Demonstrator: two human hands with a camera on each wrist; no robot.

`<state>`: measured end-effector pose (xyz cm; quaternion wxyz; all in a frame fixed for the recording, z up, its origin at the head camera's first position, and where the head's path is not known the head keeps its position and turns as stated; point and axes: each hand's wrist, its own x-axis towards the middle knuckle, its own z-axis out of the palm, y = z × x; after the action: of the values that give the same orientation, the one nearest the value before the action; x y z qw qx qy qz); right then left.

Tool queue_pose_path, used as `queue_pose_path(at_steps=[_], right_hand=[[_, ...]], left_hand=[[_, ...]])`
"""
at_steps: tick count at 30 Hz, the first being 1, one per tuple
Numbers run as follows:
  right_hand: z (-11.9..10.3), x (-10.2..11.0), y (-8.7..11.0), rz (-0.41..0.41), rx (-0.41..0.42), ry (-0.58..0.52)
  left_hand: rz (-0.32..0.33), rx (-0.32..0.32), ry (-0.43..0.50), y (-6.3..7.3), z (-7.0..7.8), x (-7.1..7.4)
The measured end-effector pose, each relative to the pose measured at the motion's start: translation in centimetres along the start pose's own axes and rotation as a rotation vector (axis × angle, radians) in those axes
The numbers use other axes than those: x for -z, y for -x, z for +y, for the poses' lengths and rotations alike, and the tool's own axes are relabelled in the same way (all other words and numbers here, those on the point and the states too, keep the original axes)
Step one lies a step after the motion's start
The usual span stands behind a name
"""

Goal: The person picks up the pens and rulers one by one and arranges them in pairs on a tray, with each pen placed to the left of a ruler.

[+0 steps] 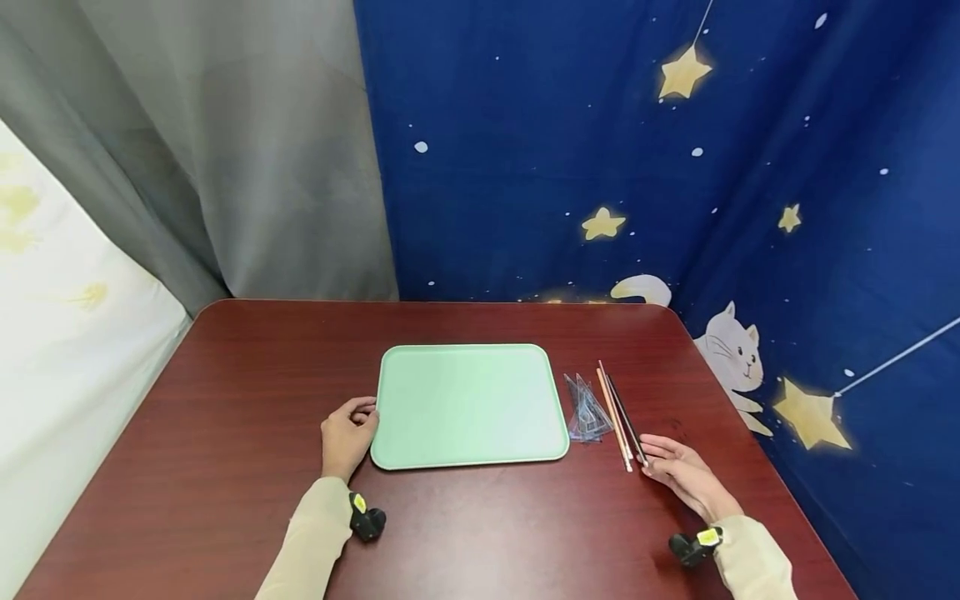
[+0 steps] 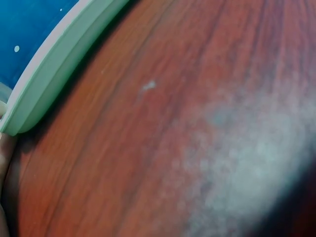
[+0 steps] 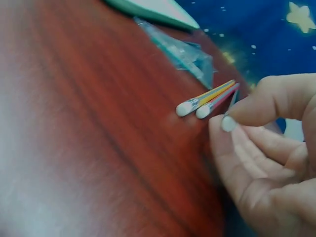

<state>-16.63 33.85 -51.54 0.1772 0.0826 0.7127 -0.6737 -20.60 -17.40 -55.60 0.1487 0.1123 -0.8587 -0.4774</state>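
A pale green tray (image 1: 468, 404) lies flat on the table. At its left edge my left hand (image 1: 348, 437) grips the rim, fingers curled; the left wrist view catches only a sliver of those fingers beside the tray's rim (image 2: 54, 74). My right hand (image 1: 682, 475) pinches the near end of a black pencil (image 1: 624, 414) between thumb and forefinger, its white eraser tip (image 3: 228, 123) poking out. Beside it lie a yellow pencil (image 3: 205, 98) and a pinkish-red pencil (image 3: 219, 100), their white eraser ends towards me.
Clear plastic set squares (image 1: 588, 415) lie in an overlapping pile between tray and pencils. The dark red wooden table (image 1: 465, 533) has rounded far corners. Behind it hang a grey curtain (image 1: 285, 150) and a blue starry one (image 1: 510, 167).
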Motion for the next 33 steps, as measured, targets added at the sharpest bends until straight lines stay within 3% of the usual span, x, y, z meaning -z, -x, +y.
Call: queue_pose_path(at_steps=[8,16,27,33], right_hand=[[-0.3,0.0,0.3,-0.055,0.016,-0.023],[0.4,0.1,0.8,-0.115,0.052,-0.131],[0.8,-0.6,1.3,-0.350,0.106,-0.322],[0.3,-1.4,1.4,-0.377,0.123,-0.345]], left_hand=[[0.005,-0.012,-0.004,0.2,0.1,0.2],[0.030,-0.017,-0.014,0.3,-0.2,0.1],[0.015,-0.017,-0.016,0.3,-0.1,0.0],[0.007,-0.018,-0.019,0.2,0.0,-0.1]])
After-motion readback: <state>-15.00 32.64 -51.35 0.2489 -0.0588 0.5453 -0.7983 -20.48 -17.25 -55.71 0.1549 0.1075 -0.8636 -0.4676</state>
